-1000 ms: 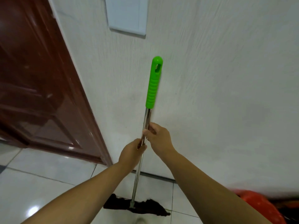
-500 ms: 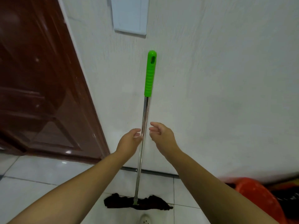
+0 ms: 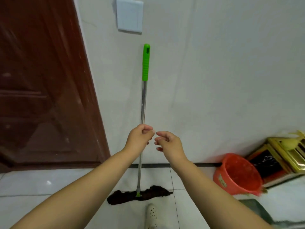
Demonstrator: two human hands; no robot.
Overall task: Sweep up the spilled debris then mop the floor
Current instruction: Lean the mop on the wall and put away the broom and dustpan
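Observation:
The mop leans upright against the white wall, with a green grip point(image 3: 146, 62) on top, a metal shaft point(image 3: 143, 103) and a dark cloth head point(image 3: 153, 192) on the tiled floor. My left hand point(image 3: 139, 139) is in front of the shaft at mid height with its fingers curled. The hand hides whether it touches the shaft. My right hand point(image 3: 168, 142) hovers just right of the shaft, loosely curled and holding nothing. No debris shows on the floor.
A dark red door point(image 3: 41, 88) fills the left. A red bucket point(image 3: 237, 176) sits on the floor at the right, with gold-framed objects point(image 3: 287, 156) behind it. A white wall plate point(image 3: 129, 14) is above the mop. A white shoe point(image 3: 151, 214) is near the mop head.
One second ago both hands gripped the shaft, then they opened off it. The mop now rests against the wall, my hands have drawn back, and the bucket has come into view.

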